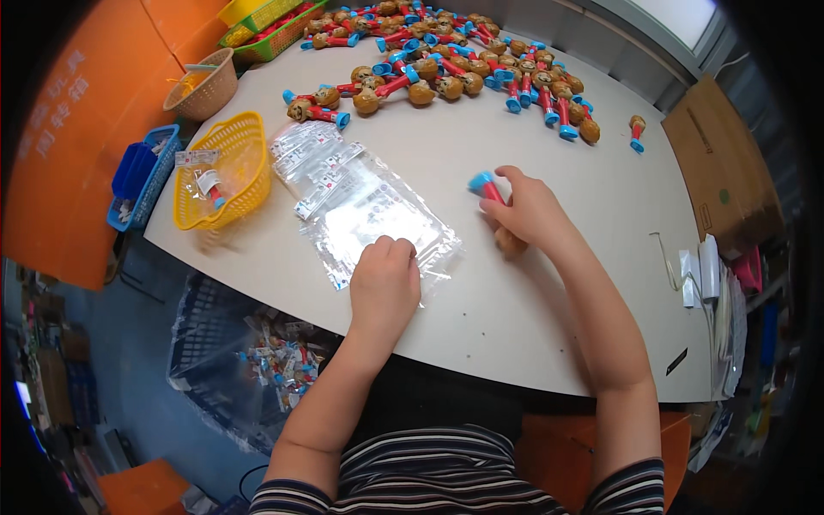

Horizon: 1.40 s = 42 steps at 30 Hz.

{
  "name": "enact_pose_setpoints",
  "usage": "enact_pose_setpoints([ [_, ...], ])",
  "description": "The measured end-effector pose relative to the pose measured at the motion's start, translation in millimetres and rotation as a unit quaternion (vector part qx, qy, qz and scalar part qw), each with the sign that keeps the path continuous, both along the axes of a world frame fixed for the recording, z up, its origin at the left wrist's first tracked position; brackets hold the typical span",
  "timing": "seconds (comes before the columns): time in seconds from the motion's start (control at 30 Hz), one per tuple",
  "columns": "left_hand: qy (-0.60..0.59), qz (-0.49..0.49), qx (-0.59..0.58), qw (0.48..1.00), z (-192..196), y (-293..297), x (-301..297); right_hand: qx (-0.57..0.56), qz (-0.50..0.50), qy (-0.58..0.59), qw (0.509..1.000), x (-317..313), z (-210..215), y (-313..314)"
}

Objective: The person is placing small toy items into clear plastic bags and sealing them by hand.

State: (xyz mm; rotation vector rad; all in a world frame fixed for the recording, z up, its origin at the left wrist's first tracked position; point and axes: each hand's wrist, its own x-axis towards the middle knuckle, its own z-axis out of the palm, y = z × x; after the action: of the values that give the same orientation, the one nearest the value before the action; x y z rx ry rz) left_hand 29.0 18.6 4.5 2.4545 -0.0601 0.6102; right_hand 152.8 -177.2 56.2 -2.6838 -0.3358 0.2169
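My right hand (534, 211) is closed around a small toy (486, 184) with a blue end, a red shaft and a brown rounded head. It holds the toy just above the table, to the right of the bags. My left hand (385, 279) is curled at the near edge of a spread stack of clear plastic bags (378, 210), its fingertips pinched on a bag and partly hidden. Across the far side of the table lies a large heap of the same toys (446, 64). One lone toy (637, 134) lies apart at the right.
Left of the bags stands a yellow basket (264, 163) with a bagged toy inside. Beyond are a tan basket (225, 86) and a blue basket (120, 193). Below the table edge, a lined blue crate (202, 343) holds bagged toys. A cardboard box (721, 163) borders the right.
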Motion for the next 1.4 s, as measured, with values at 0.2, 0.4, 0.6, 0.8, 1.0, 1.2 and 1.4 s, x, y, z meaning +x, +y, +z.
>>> enact_pose_setpoints([
  [0.2,0.012,0.002,0.020,1.000,-2,4,-5,0.041,-0.059,0.071,0.995,-10,7,-10],
  [0.4,0.004,0.003,0.034,0.999,-3,8,-4,-0.084,0.201,-0.214,0.952,-29,-8,-33],
  [0.6,-0.004,0.047,0.062,0.997,-4,13,-4,-0.011,0.162,-0.009,0.987,-34,12,-51],
  [0.8,-0.014,0.030,0.027,0.999,-7,8,1,0.300,0.158,0.266,0.902,-71,25,-30],
  [1.0,0.035,0.001,-0.101,0.994,6,24,3,0.291,0.061,0.308,0.904,-84,2,-22],
  [1.2,-0.027,-0.013,-0.036,0.999,12,23,4,0.422,-0.022,0.442,0.791,-87,-6,-15],
  [1.4,-0.044,-0.027,-0.025,0.998,18,17,2,0.484,-0.113,0.407,0.766,-107,-12,4],
])
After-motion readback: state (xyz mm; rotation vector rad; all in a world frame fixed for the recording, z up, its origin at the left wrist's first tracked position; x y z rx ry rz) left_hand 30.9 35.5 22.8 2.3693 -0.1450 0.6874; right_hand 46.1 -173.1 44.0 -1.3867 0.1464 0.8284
